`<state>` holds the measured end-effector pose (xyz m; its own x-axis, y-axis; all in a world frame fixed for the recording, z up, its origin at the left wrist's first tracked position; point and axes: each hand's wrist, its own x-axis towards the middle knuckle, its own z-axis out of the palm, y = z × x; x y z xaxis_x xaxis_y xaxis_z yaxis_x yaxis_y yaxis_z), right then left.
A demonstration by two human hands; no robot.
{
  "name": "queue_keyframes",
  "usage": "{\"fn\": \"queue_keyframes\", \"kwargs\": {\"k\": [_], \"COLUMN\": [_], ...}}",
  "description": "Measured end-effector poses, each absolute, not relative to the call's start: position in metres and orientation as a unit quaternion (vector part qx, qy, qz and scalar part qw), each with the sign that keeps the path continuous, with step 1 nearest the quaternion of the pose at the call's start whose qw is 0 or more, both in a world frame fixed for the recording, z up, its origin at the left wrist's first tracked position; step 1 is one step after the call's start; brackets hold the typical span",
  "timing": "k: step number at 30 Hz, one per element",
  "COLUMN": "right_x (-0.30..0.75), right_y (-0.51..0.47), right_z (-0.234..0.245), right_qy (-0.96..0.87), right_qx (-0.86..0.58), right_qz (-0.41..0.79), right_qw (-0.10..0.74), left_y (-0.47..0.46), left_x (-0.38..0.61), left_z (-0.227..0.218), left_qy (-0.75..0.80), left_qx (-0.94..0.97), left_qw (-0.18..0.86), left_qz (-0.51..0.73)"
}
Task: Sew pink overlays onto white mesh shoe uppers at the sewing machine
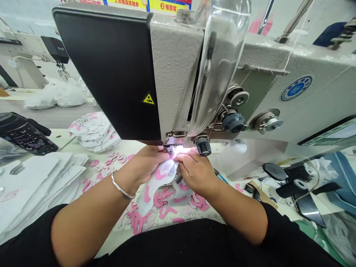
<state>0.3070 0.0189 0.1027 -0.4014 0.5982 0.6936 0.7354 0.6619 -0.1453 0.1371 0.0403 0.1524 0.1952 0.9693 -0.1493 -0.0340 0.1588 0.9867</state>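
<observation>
A white mesh fabric piece [152,184] with pink curved patches lies under the lit needle area [170,147] of a sewing machine [178,74]. My left hand [146,165], with a silver bangle at its wrist, holds the fabric's left side, thumb pointing toward the presser foot. On the other side, my right hand [197,171] pinches the fabric close to the needle, its fingers bent together. Part of the left fingers is hidden beneath the machine head. Loose pink cut pieces [138,219] are scattered below the fabric, along a printed ruler strip [122,230].
Stacked white panels [36,185] lie at left, near a dark patterned bottle [27,133]. Behind them rises a pile of white and pink pieces [96,131]. At right are a black thread cone [289,188] and a blue bin [340,181]. The machine head overhangs both hands.
</observation>
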Motion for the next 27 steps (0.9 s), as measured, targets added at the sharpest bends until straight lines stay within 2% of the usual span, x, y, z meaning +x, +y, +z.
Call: {"fn": "queue_keyframes", "kwargs": {"k": [5,14,20,27], "right_x": [0.308,0.309,0.309,0.308], "right_y": [0.010,0.013,0.013,0.017], "right_z": [0.097,0.091,0.109,0.133], "right_qy": [-0.827,-0.821,-0.837,-0.822], "right_qx": [-0.374,-0.375,-0.421,-0.480], "right_qz": [-0.099,-0.086,0.010,0.062], "right_qw": [0.409,0.421,0.349,0.300], "left_y": [0.038,0.039,0.042,0.056], "left_x": [0.133,0.136,0.136,0.133], "left_z": [0.139,0.134,0.138,0.136], "left_qy": [0.514,0.490,0.436,0.409], "left_qx": [0.492,0.483,0.470,0.476], "left_qw": [0.565,0.567,0.638,0.637], "left_qz": [0.418,0.452,0.427,0.447]}}
